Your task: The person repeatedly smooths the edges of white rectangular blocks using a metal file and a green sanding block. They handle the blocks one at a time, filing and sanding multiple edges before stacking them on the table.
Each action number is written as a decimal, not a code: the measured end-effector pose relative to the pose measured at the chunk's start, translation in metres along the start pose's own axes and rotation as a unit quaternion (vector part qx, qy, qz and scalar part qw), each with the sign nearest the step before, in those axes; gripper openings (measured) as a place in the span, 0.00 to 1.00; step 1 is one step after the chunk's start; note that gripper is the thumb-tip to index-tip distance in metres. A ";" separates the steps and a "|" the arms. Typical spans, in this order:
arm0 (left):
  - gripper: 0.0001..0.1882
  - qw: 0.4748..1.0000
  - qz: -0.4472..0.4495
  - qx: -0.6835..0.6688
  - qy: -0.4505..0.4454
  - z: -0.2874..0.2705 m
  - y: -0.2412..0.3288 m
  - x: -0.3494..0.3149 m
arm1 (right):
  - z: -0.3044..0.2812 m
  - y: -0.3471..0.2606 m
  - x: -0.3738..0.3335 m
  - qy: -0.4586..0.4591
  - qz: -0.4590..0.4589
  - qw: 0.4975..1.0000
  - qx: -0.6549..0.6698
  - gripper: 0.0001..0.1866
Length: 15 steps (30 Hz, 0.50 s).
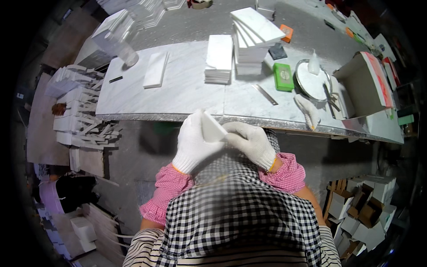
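A white marble tile (213, 128) is held tilted in front of my apron, just off the table's near edge. My left hand (190, 142), in a white knit glove, is closed around the tile's left side. At its right corner, the curled fingers of my gloved right hand (250, 140) grip the edge; whether anything else is tucked under them is hidden. Beyond my hands, a short stack of white tiles (218, 58) stands on the marble tabletop (187, 95). A taller stack (248, 58) rises beside it, its top tiles fanned out.
Further left lie a flat pair of tiles (155, 70) and a small black strip (116, 79). To the right are a metal ruler (265, 95), a green box (283, 76), a round pan (307, 91) with a squeeze bottle (314, 62), a spare glove (307, 111) and an open carton (362, 89).
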<state>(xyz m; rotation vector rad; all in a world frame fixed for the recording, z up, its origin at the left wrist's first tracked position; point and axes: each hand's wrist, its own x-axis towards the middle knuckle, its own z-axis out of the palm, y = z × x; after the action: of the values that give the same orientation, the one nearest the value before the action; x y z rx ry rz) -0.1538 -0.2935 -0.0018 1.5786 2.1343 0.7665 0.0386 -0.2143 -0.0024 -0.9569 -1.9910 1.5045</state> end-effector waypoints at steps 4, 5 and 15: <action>0.55 0.997 0.001 -0.077 -0.001 0.002 -0.004 0.006 | -0.038 0.031 0.012 0.196 -0.052 0.951 -0.235 0.17; 0.55 0.997 0.006 -0.081 0.005 0.002 -0.004 0.008 | -0.051 0.045 0.021 0.229 -0.069 0.922 -0.304 0.18; 0.51 0.987 0.000 -0.150 -0.057 0.009 0.023 0.025 | -0.075 0.076 0.012 0.203 -0.092 0.855 -0.468 0.09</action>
<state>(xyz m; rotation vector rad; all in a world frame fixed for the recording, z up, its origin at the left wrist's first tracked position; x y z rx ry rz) -0.1389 -0.2630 0.0060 1.4263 1.8395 0.9255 0.1041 -0.1457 -0.0536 -1.2384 -2.3639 0.1004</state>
